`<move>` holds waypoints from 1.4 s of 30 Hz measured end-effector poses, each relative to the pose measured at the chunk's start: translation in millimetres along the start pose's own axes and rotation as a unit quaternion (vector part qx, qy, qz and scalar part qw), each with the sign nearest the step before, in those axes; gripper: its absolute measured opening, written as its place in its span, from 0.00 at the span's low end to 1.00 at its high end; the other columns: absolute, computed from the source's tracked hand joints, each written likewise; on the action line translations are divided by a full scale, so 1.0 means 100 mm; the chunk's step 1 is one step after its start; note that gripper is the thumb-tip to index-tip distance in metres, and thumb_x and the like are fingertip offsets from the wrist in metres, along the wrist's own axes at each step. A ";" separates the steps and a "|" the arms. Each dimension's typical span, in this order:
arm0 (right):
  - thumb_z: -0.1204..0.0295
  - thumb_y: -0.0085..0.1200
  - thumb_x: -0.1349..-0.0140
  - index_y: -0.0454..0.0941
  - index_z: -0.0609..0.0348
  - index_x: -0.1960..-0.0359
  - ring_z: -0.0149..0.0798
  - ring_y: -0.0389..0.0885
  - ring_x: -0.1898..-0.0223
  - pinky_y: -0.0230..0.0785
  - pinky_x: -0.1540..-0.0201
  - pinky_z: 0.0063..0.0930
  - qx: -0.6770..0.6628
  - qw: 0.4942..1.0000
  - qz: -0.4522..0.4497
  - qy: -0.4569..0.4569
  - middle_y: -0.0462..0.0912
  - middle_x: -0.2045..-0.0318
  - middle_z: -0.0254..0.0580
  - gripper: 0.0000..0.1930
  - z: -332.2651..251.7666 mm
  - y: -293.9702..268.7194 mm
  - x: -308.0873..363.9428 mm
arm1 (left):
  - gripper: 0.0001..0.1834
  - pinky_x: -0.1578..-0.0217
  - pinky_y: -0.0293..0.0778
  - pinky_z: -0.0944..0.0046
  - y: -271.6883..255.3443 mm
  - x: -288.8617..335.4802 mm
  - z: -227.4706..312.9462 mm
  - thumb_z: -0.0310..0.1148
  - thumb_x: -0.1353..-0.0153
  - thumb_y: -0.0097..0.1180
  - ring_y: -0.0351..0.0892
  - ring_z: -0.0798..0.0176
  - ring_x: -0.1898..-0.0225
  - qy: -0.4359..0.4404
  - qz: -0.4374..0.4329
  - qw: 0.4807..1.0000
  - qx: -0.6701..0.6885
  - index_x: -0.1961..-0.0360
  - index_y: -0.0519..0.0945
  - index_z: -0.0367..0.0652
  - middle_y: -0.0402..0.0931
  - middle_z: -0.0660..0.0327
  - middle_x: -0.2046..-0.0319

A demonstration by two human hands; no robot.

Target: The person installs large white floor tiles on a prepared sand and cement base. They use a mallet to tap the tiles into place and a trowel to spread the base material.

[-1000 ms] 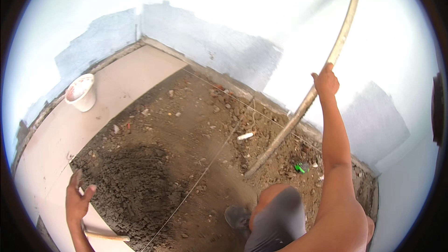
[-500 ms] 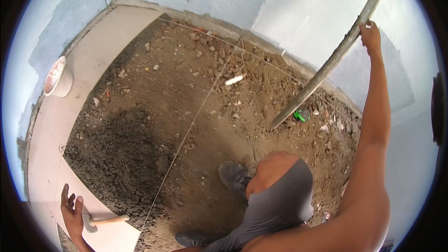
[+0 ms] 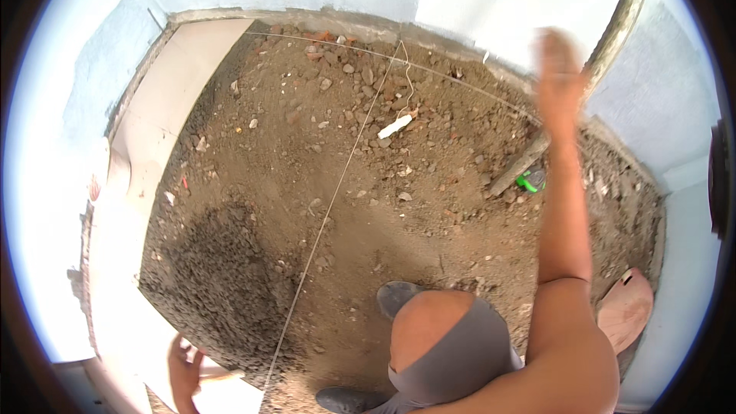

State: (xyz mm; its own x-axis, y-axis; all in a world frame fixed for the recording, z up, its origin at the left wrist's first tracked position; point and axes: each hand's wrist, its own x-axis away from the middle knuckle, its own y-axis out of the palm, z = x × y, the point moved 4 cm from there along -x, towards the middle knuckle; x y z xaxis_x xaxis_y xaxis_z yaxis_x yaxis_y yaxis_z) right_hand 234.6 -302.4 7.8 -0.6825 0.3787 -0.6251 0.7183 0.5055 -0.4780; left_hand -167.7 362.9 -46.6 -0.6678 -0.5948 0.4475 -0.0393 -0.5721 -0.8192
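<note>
Where the right hand [image 3: 560, 84] blurs, its hold impossible to tell, long pole [image 3: 625, 15] from its one to seven o'clock, left hand [image 3: 184, 376], thumb parted from fingers, pale handle [image 3: 224, 376] at three.

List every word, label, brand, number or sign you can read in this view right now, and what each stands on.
None: no readable text in view.
Long bar: no lettering visible.
Green-and-grey object: too small to tell.
White string holder: too small to tell.
White bucket: washed out by glare, cannot tell.
</note>
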 end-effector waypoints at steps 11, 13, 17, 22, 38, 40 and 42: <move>0.76 0.49 0.34 0.72 0.63 0.61 0.30 0.64 0.83 0.63 0.79 0.31 -0.491 0.611 -0.237 0.574 0.74 0.76 0.40 0.04 1.09 3.27 1.28 | 0.33 0.56 0.75 0.63 0.27 0.81 -0.58 0.43 0.37 0.63 0.79 0.59 0.54 -0.119 -0.073 0.981 -0.136 0.36 0.69 0.34 0.78 0.49 0.49; 0.76 0.48 0.35 0.70 0.62 0.66 0.30 0.60 0.85 0.60 0.80 0.31 -0.503 0.594 -0.242 0.579 0.72 0.78 0.39 0.02 1.14 3.40 1.27 | 0.32 0.57 0.75 0.64 0.28 0.95 -0.92 0.41 0.36 0.62 0.79 0.59 0.55 -0.131 -0.054 0.980 -0.137 0.37 0.69 0.32 0.78 0.51 0.49; 0.78 0.46 0.37 0.72 0.63 0.66 0.33 0.64 0.84 0.63 0.77 0.35 -0.485 0.594 -0.291 0.572 0.75 0.76 0.42 0.03 1.11 3.61 1.17 | 0.29 0.59 0.76 0.64 0.35 1.08 -1.03 0.38 0.34 0.60 0.80 0.62 0.59 -0.140 -0.061 0.988 -0.029 0.37 0.69 0.34 0.81 0.54 0.57; 0.72 0.45 0.36 0.74 0.64 0.45 0.50 0.82 0.59 0.73 0.56 0.41 -0.127 0.910 -0.297 0.258 0.83 0.57 0.56 0.19 1.09 3.55 1.05 | 0.31 0.61 0.77 0.65 0.34 1.00 -1.16 0.38 0.33 0.58 0.81 0.64 0.62 -0.149 -0.051 0.987 0.008 0.34 0.65 0.36 0.82 0.53 0.58; 0.76 0.49 0.34 0.75 0.71 0.59 0.40 0.78 0.77 0.75 0.78 0.32 -0.466 0.716 -0.136 0.502 0.79 0.72 0.49 0.08 1.54 3.76 0.25 | 0.33 0.63 0.78 0.63 0.37 0.92 -0.91 0.44 0.34 0.59 0.83 0.61 0.62 -0.197 -0.063 0.978 -0.029 0.36 0.68 0.32 0.82 0.48 0.59; 0.78 0.47 0.32 0.71 0.73 0.56 0.41 0.79 0.74 0.77 0.79 0.31 -0.480 0.692 -0.093 0.531 0.78 0.69 0.52 0.08 1.53 3.84 -0.02 | 0.33 0.64 0.78 0.63 0.36 0.90 -0.96 0.45 0.34 0.60 0.83 0.61 0.63 -0.183 -0.065 0.981 -0.016 0.37 0.68 0.31 0.82 0.48 0.59; 0.78 0.46 0.32 0.69 0.74 0.53 0.42 0.80 0.72 0.78 0.79 0.31 -0.478 0.673 -0.099 0.556 0.78 0.65 0.54 0.10 1.64 3.99 -0.14 | 0.33 0.66 0.77 0.64 0.30 0.87 -1.14 0.44 0.34 0.60 0.83 0.62 0.65 -0.198 -0.053 0.978 -0.033 0.38 0.69 0.30 0.83 0.49 0.60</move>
State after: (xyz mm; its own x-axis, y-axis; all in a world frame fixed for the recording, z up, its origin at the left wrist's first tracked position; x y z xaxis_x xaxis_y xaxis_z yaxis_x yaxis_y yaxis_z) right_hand 553.4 -233.3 -275.8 -0.8130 0.3085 0.4938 0.5462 0.6978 0.4634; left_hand -312.3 358.1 -73.4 -0.3179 -0.7134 0.6245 -0.1486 -0.6130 -0.7760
